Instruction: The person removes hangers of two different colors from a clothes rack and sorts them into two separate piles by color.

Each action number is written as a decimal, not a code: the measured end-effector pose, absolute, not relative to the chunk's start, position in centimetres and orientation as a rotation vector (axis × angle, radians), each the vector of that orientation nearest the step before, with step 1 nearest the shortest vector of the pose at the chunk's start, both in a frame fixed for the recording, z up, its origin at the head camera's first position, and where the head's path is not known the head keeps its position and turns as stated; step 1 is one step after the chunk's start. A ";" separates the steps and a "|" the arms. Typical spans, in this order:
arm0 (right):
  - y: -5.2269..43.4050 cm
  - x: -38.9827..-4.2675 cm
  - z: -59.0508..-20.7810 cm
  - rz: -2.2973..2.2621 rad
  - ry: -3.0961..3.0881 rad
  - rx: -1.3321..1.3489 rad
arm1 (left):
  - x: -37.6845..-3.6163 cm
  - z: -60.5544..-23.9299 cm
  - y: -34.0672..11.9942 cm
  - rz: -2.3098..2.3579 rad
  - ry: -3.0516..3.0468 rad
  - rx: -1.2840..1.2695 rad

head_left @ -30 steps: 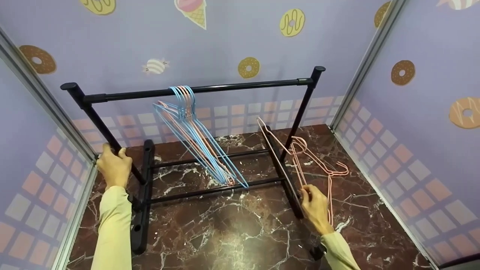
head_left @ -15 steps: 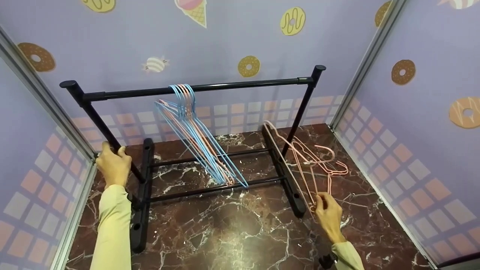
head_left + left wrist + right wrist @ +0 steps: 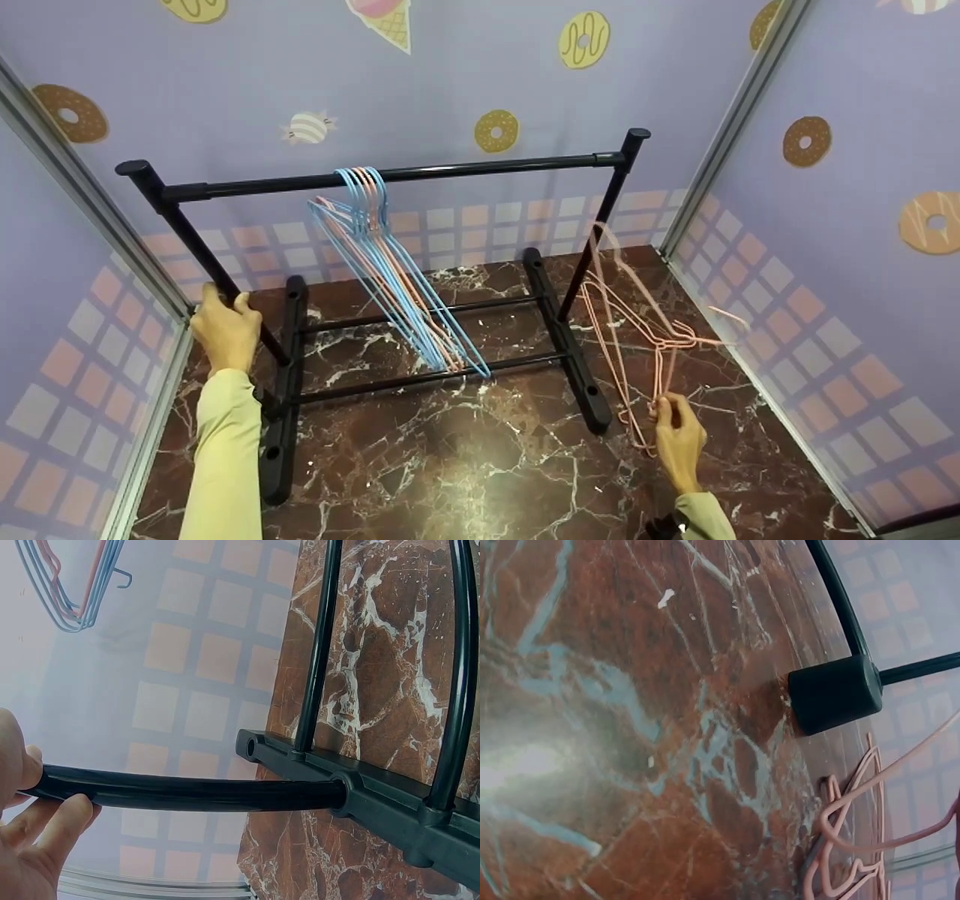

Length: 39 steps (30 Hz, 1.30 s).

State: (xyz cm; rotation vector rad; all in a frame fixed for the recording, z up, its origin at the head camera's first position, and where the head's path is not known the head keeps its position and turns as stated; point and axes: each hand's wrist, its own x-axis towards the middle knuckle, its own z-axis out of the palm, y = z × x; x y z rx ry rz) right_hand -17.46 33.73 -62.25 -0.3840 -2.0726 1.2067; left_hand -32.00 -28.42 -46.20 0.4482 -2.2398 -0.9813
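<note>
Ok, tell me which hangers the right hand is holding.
The loose pink hangers right of the rack's foot, pinched by the right hand. The blue-and-pink bunch hangs from the top rail, untouched.

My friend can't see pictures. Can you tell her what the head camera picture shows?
A person's right hand pinches a bunch of pink wire hangers lying on the marble floor, while the left hand grips the left post of a black clothes rack. Blue and pink hangers hang on the rack's top bar.
</note>
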 end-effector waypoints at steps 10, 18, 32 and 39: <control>34.8 -18.5 -62.1 1.207 -2.119 -0.587 | -31.9 -46.6 -28.7 -0.987 -2.221 0.460; 35.8 -19.6 -62.0 1.225 -2.255 -0.723 | -32.1 -46.3 -28.3 -0.993 -2.228 0.452; 37.0 -22.0 -63.3 1.165 -2.395 -0.769 | -32.2 -46.1 -28.0 -0.976 -2.245 0.441; 37.4 -22.5 -64.0 1.119 -2.424 -0.781 | -32.2 -46.1 -27.9 -0.982 -2.249 0.449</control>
